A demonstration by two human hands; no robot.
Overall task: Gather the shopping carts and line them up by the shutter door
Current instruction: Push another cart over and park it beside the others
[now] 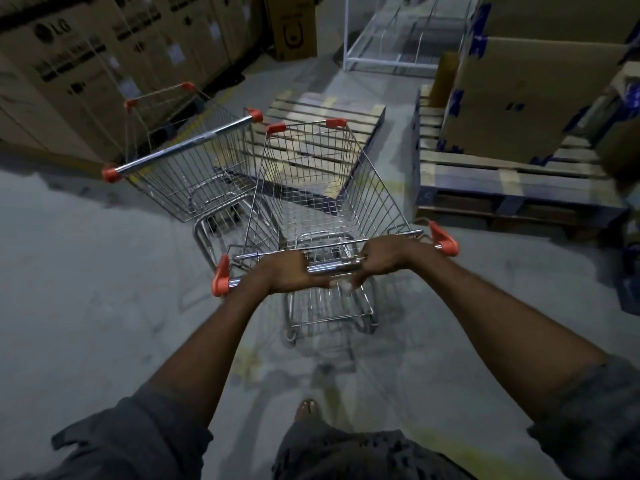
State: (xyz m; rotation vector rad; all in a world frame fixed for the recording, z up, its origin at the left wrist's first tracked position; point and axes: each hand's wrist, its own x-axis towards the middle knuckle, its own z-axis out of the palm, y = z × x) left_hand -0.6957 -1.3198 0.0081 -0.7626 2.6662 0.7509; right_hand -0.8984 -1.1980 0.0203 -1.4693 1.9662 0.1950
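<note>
A steel wire shopping cart (322, 188) with orange corner caps stands right in front of me. My left hand (291, 271) and my right hand (384, 254) both grip its chrome handle bar (332, 266), thumbs pointing inward. A second cart (187, 168) of the same kind stands just ahead to the left, turned at an angle, with its basket side close to the front left of my cart. Both baskets hold nothing. No shutter door is in view.
Tall cardboard boxes (79, 71) line the wall at left. A low wooden pallet (322, 112) lies straight ahead. Another pallet (502, 181) at right carries a big carton (519, 98). A white wire rack (398, 36) stands at the back. The floor is bare grey concrete (86, 289).
</note>
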